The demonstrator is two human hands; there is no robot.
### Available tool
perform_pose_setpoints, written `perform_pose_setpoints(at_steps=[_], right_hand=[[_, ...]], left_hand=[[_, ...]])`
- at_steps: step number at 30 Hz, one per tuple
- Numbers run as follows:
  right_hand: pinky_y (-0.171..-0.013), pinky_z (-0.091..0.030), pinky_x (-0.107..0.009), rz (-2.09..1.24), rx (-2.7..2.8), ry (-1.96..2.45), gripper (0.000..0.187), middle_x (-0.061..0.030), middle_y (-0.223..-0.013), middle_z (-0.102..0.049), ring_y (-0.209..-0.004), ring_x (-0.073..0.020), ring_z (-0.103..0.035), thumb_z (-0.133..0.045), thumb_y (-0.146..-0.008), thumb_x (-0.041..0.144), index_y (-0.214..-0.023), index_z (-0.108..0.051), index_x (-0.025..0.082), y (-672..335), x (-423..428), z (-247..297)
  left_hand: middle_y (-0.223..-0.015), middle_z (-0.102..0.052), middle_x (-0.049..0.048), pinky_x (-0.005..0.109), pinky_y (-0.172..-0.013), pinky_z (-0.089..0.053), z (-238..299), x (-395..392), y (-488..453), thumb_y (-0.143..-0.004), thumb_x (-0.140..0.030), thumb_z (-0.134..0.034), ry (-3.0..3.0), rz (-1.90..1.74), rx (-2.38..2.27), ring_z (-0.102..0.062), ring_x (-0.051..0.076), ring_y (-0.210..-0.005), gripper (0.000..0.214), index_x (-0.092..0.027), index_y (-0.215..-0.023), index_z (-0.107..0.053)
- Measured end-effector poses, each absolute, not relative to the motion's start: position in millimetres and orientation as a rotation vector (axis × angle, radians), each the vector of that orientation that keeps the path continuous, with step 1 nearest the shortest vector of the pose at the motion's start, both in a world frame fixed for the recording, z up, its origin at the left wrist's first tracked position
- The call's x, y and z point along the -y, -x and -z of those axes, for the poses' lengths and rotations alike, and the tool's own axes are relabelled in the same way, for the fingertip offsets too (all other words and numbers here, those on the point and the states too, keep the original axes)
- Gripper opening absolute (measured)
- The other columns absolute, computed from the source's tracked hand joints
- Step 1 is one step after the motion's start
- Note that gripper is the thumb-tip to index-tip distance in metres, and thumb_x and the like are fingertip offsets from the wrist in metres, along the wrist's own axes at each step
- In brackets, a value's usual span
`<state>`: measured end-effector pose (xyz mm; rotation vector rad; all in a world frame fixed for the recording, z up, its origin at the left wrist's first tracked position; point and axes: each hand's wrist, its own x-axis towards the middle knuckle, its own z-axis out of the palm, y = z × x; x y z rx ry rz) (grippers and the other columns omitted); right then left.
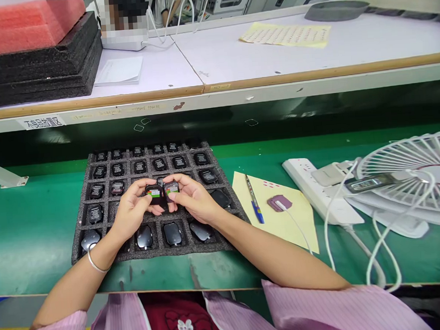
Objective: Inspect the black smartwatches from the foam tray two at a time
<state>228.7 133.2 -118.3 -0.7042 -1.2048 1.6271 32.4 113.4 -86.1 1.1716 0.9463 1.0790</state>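
Side by side over the middle of a grey foam tray (76, 230), my two hands each hold a small dark rounded-square device with a lit screen. My left hand (132, 206) pinches the left device (154, 193), whose screen shows white, red and green bands. Between the thumb and fingers of my right hand (192, 197) is the right device (172, 188), its screen similarly coloured. The two devices are nearly touching. Many similar dark devices, such as one at the front (172, 233), sit in the tray's compartments; my hands and forearms hide some compartments.
Right of the tray, a yellow sheet (240, 183) bears a blue pen (256, 207) and a purple device (280, 202) on a white cable. Beyond are a power strip (320, 193) and a white fan (424, 181). A shelf (212, 60) with foam blocks (28, 73) runs behind.
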Motion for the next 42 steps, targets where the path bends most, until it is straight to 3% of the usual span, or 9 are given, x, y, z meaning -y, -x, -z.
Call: perform_pose_setpoints(at_steps=[7, 28, 36, 42], right_hand=[[-0.062, -0.054, -0.029, -1.613, 1.215, 0.678, 0.038, 0.0012, -0.09, -0.067, -0.064, -0.0141, -0.065, -0.078, -0.085, 0.026, -0.119, -0.064, 0.023, -231, -132, 118], [-0.06, -0.053, -0.029, -1.701, 1.126, 0.689, 0.039, 0.0031, -0.083, -0.071, -0.06, -0.0148, -0.07, -0.072, -0.08, 0.022, -0.118, -0.065, 0.021, -230, -132, 111], [-0.075, -0.06, -0.029, -1.732, 1.053, 0.64, 0.051, 0.0007, -0.097, -0.078, -0.079, -0.0166, -0.077, -0.076, -0.077, 0.018, -0.127, -0.065, 0.024, -232, -136, 108], [-0.076, -0.062, -0.031, -1.743, 1.02, 0.625, 0.044, -0.0022, -0.094, -0.08, -0.079, -0.0188, -0.078, -0.076, -0.086, 0.032, -0.127, -0.066, 0.021, -232, -142, 109]], left_hand=[[-0.104, -0.073, 0.004, 0.032, -0.067, -0.068, 85, -113, -31, -0.083, -0.026, -0.069, -1.14, -1.096, -0.934, -0.077, 0.017, -0.067, 0.039, -0.018, -0.121, -0.063], [-0.095, -0.072, 0.0009, 0.03, -0.063, -0.066, 82, -114, -32, -0.08, -0.027, -0.072, -1.109, -1.097, -0.957, -0.075, 0.016, -0.062, 0.041, -0.018, -0.119, -0.065], [-0.105, -0.075, 0.0026, 0.026, -0.071, -0.064, 80, -119, -33, -0.072, -0.016, -0.075, -1.085, -1.173, -0.93, -0.076, 0.014, -0.073, 0.063, -0.019, -0.134, -0.063], [-0.105, -0.078, 0.004, 0.028, -0.075, -0.066, 81, -124, -30, -0.076, -0.021, -0.075, -1.1, -1.181, -0.879, -0.076, 0.015, -0.077, 0.069, -0.018, -0.144, -0.059]])
